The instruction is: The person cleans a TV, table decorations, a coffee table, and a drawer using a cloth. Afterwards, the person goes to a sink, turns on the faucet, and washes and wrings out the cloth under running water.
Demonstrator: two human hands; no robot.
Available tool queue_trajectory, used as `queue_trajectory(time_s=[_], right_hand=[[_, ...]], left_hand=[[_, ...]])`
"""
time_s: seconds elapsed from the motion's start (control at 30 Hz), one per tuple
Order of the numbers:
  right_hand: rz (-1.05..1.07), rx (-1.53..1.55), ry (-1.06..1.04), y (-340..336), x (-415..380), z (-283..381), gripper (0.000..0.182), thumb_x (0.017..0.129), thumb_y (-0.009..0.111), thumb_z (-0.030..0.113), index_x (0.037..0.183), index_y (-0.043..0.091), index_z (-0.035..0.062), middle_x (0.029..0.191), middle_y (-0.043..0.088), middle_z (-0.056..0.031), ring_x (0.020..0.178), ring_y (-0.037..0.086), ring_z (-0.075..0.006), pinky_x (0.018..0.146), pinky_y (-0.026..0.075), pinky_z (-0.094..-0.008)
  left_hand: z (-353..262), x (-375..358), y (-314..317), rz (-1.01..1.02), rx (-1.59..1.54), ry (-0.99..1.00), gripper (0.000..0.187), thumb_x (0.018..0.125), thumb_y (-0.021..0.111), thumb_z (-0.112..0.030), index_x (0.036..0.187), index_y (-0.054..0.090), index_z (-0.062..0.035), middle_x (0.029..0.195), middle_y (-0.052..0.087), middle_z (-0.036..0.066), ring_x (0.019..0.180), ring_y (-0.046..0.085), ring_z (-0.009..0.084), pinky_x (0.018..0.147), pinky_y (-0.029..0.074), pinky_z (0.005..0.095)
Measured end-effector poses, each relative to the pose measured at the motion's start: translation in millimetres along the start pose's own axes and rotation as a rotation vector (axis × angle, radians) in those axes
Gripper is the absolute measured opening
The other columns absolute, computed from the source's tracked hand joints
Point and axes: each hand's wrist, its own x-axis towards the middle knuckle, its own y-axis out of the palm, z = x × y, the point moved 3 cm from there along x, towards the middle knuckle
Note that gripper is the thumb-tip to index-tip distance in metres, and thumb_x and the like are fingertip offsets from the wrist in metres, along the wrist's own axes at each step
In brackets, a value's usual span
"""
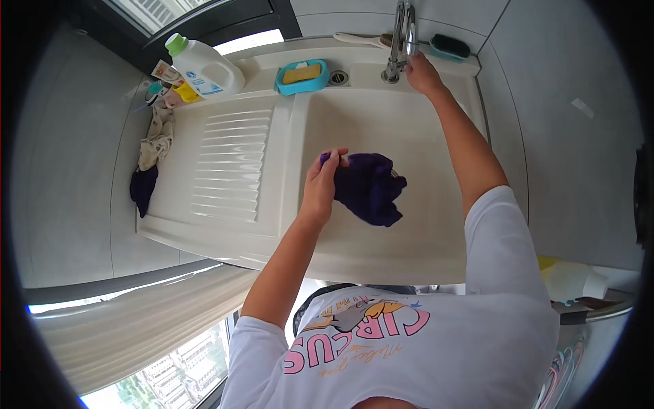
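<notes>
A dark purple cloth [371,189] hangs bunched in the basin of the white sink [436,238]. My left hand [325,180] pinches its left edge between thumb and fingers. At the back of the sink, my right hand [424,73] is at the chrome faucet [393,58], with its fingertips touching the metal by the handle. Most of the right fingers are hidden behind the hand and the faucet, so how they close is unclear.
Left of the basin is a ribbed washboard [231,163]. Behind stand a white bottle with green cap [204,68], a blue soap dish [302,87] and a dark brush [449,46]. Other cloths [157,140] lie at the far left edge.
</notes>
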Motion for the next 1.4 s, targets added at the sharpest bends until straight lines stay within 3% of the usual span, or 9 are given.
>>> queue_trajectory(time_s=[0.37,0.6,0.7,0.83,0.93,1.03,1.13,1.23,1.4], right_hand=[[-0.043,0.027,-0.064,-19.9,-5.5,-0.8,0.033,0.074,0.06,0.002,0.107,0.058,0.0078,0.115,0.049,-0.0067,0.107,0.052,-0.0261,0.089,0.048,-0.0373],[-0.079,0.153,-0.019,-13.5,-72.2,-14.7,0.033,0.077,0.059,0.009,0.11,0.059,0.0066,0.111,0.055,-0.009,0.104,0.053,-0.0281,0.089,0.046,-0.0356],[-0.156,0.48,0.121,0.1,-119.8,-15.1,0.035,0.079,0.06,0.012,0.114,0.057,0.0051,0.111,0.057,-0.0124,0.103,0.055,-0.0275,0.09,0.045,-0.0339],[0.406,1.094,0.694,73.8,-212.9,-17.3,0.039,0.092,0.052,0.027,0.125,0.051,0.0086,0.119,0.056,-0.0014,0.108,0.052,-0.0145,0.087,0.042,-0.0295],[0.547,1.392,1.074,65.1,-244.1,10.1,0.038,0.093,0.049,0.034,0.123,0.053,0.0102,0.118,0.056,-0.0023,0.108,0.052,-0.0151,0.088,0.042,-0.0314],[0.753,1.723,1.132,127.7,-273.8,-9.6,0.038,0.093,0.051,0.035,0.12,0.055,0.0095,0.114,0.058,-0.0033,0.105,0.054,-0.0141,0.088,0.044,-0.0313],[0.639,1.694,0.877,89.6,-266.3,1.5,0.035,0.093,0.052,0.033,0.116,0.056,0.0064,0.106,0.061,-0.0032,0.095,0.058,-0.0127,0.085,0.045,-0.0293],[0.448,1.552,0.913,60.0,-258.1,3.0,0.033,0.093,0.053,0.028,0.115,0.056,0.0041,0.098,0.062,-0.0017,0.086,0.059,-0.0103,0.08,0.046,-0.026],[0.388,1.3,0.697,38.6,-254.6,9.0,0.032,0.093,0.055,0.025,0.114,0.057,0.002,0.094,0.061,0.0007,0.083,0.056,-0.0072,0.077,0.045,-0.0233]], left_hand=[[10.0,81.5,56.1,0.055,-0.19,-0.069,0.04,0.097,0.041,-0.039,0.12,0.052,-0.0077,0.099,0.057,0.003,0.089,0.057,0.0122,0.073,0.047,0.0232],[14.9,90.6,73.0,0.136,-0.214,-0.12,0.05,0.097,0.038,-0.043,0.137,0.038,-0.0137,0.119,0.051,0.007,0.098,0.055,0.0147,0.076,0.048,0.0261],[29.4,88.4,80.4,0.176,-0.238,-0.159,0.052,0.097,0.036,-0.043,0.141,0.032,-0.0148,0.122,0.05,0.008,0.1,0.055,0.0151,0.077,0.048,0.027],[40.1,73.3,82.6,0.237,-0.233,-0.319,0.052,0.098,0.034,-0.042,0.143,0.028,-0.0172,0.124,0.049,0.008,0.103,0.054,0.0158,0.081,0.047,0.0288],[54.7,67.1,79.1,0.222,-0.261,-0.348,0.052,0.098,0.033,-0.042,0.144,0.025,-0.0205,0.127,0.046,0.008,0.107,0.052,0.0171,0.086,0.046,0.0306],[76.9,71.7,66.2,0.199,-0.352,-0.312,0.052,0.098,0.033,-0.044,0.145,0.023,-0.0235,0.131,0.043,0.008,0.111,0.049,0.0192,0.09,0.043,0.0329],[72.9,68.8,49.9,0.107,-0.202,-0.382,0.054,0.097,0.032,-0.047,0.145,0.022,-0.0236,0.138,0.039,0.007,0.115,0.047,0.0206,0.093,0.04,0.0374],[74.4,65.4,37.7,-0.01,0.008,-0.459,0.055,0.097,0.031,-0.048,0.145,0.022,-0.0231,0.141,0.036,0.006,0.116,0.047,0.0207,0.093,0.038,0.0396],[116.0,66.7,21.8,0.027,-0.1,-0.508,0.055,0.097,0.031,-0.048,0.145,0.024,-0.0224,0.14,0.038,0.005,0.117,0.047,0.0198,0.089,0.038,0.0389]])
